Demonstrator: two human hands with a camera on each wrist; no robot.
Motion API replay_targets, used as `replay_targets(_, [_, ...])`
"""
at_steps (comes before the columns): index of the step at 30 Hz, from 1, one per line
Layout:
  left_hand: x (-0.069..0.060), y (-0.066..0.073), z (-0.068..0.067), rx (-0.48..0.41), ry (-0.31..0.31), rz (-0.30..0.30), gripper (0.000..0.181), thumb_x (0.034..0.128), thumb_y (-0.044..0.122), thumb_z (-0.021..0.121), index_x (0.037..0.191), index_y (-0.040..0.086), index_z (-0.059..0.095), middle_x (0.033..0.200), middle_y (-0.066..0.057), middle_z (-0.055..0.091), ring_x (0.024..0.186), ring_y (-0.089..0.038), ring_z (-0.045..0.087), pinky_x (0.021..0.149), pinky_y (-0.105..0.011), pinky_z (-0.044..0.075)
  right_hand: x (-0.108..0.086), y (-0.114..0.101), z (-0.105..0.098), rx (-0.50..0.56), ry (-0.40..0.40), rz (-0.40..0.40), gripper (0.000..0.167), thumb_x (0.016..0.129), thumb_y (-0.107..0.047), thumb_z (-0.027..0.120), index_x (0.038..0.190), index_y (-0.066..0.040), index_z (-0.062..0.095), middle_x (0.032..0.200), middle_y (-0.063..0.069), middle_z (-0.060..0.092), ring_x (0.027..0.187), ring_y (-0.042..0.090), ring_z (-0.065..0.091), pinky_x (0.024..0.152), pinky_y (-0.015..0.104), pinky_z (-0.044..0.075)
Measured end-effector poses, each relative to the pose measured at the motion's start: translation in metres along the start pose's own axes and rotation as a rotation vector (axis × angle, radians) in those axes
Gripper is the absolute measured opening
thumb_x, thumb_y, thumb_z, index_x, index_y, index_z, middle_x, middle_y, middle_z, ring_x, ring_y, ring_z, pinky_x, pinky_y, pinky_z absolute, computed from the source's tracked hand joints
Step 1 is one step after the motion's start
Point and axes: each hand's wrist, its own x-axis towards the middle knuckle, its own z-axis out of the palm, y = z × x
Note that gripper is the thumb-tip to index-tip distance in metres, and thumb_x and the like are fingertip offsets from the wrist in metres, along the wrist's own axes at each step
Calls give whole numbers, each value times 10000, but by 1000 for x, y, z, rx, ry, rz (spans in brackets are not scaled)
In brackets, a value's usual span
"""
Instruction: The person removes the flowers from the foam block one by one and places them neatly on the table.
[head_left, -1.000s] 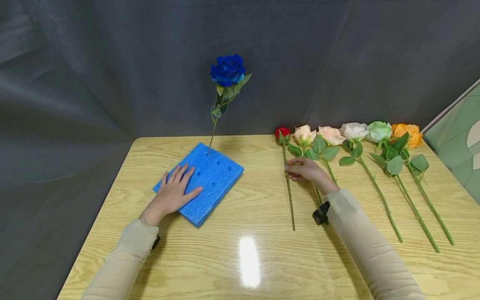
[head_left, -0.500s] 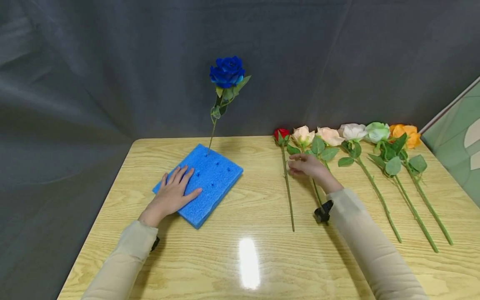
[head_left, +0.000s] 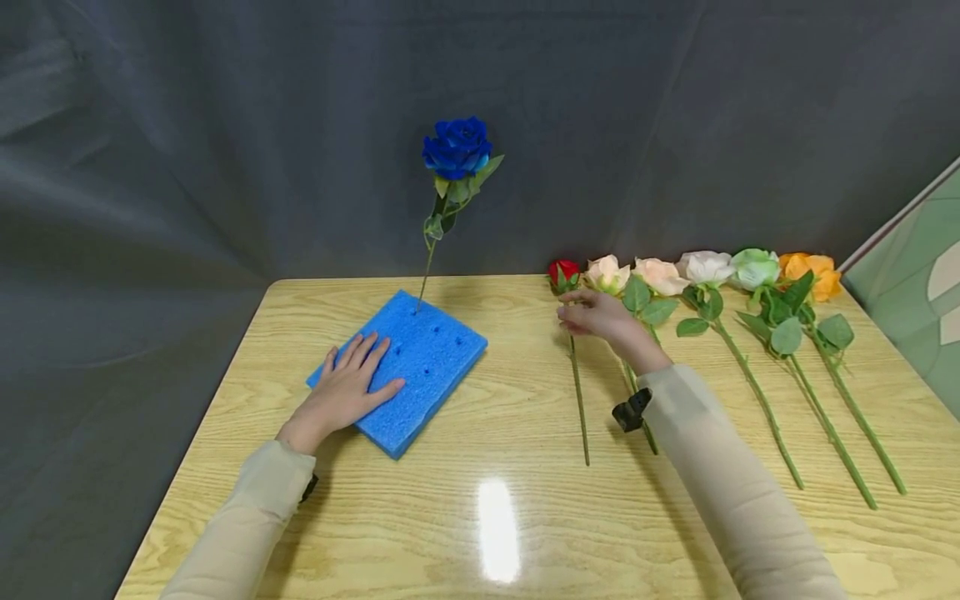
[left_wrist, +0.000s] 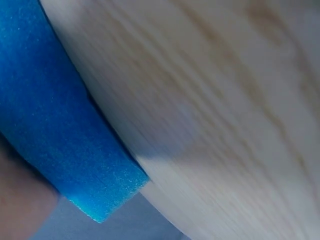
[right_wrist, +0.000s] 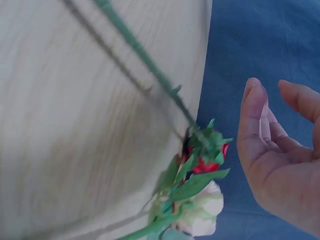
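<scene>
My left hand [head_left: 347,387] rests with spread fingers on a blue foam block [head_left: 431,396] pierced with several small holes. From the block's far corner rises a blue artificial rose [head_left: 457,148], its thin stem standing in the foam. Over the upper stem of a red artificial rose [head_left: 562,273], just below its bloom, hovers my right hand [head_left: 606,323]. In the right wrist view, the fingers of that hand [right_wrist: 280,160] are loosely bent with a gap to the thumb, and the red rose [right_wrist: 206,157] lies apart from them.
Right of the red rose, in a row, lie a cream rose [head_left: 606,274], a peach rose [head_left: 660,276], a white rose [head_left: 707,267], a green rose [head_left: 756,268] and an orange rose [head_left: 813,273]. A dark curtain [head_left: 337,150] hangs behind the wooden table [head_left: 420,525].
My right hand has moved from beside the middle of the red rose's stem, slightly right, then up toward its bloom. The left hand and foam block have stayed in place.
</scene>
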Motion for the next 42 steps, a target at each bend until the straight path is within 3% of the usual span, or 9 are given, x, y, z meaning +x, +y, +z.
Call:
replay_targets(4, [0,-3,1,8,-5,6,793,949,560,444,1544,111,171,1616,-145,101,1489,-382,47,1155,-642,14,5,-8,5,-14,-9,-19,513,1000,-218,480,1445,13,371,1344,265,494,1085,224,621,1042,434,457])
replay_targets(11, [2,-6,1,15,-18,16,801,942,579,443,1545,124,175,1618,-136,102,1492,-374,50,1157,-637,17,12,-21,14,-13,0,-50,486,992,-206,497,1422,3,415,1314,254,530,950,120,646,1018,442,475])
replay_targets(16, [4,-9,-1,10,-13,36,800,936,573,465,1544,136,185,1616,-137,112,1491,-375,59,1158,-634,18,14,-31,20,24,-4,-43,474,990,-185,499,1410,17,413,1282,220,537,1008,193,640,1029,445,467])
replay_targets(22, [4,-11,-3,2,-15,54,801,932,570,479,1546,152,180,1616,-133,120,1491,-372,73,1159,-635,10,15,-37,25,43,4,-38,461,987,-166,509,1402,17,428,1278,232,547,943,142,651,1022,448,471])
replay_targets(30, [-5,0,-6,24,-33,34,784,961,537,452,1542,97,162,1615,-172,74,1487,-393,62,1159,-638,21,14,-41,32,89,-8,-37,456,991,-163,498,1409,2,425,1297,241,530,1197,388,551,1054,480,436])
replay_targets(34, [-9,10,-5,25,-18,26,712,992,453,437,1530,57,191,1603,-211,81,1476,-424,70,1158,-641,68,15,-42,36,105,-3,-45,454,987,-156,507,1403,10,433,1223,194,566,1125,335,599,1045,479,444])
replay_targets(39, [-12,26,-2,50,25,39,600,1010,337,416,1502,25,276,1577,-237,179,1452,-459,147,1143,-654,138,18,-44,40,126,4,-51,449,982,-145,516,1393,22,442,1128,133,593,913,154,646,1030,466,461])
replay_targets(42, [-13,35,1,45,26,43,623,1007,377,423,1498,20,283,1577,-231,186,1453,-454,150,1142,-653,146,19,-45,41,143,13,-44,438,981,-138,515,1385,19,450,1139,135,586,836,75,624,1025,449,469])
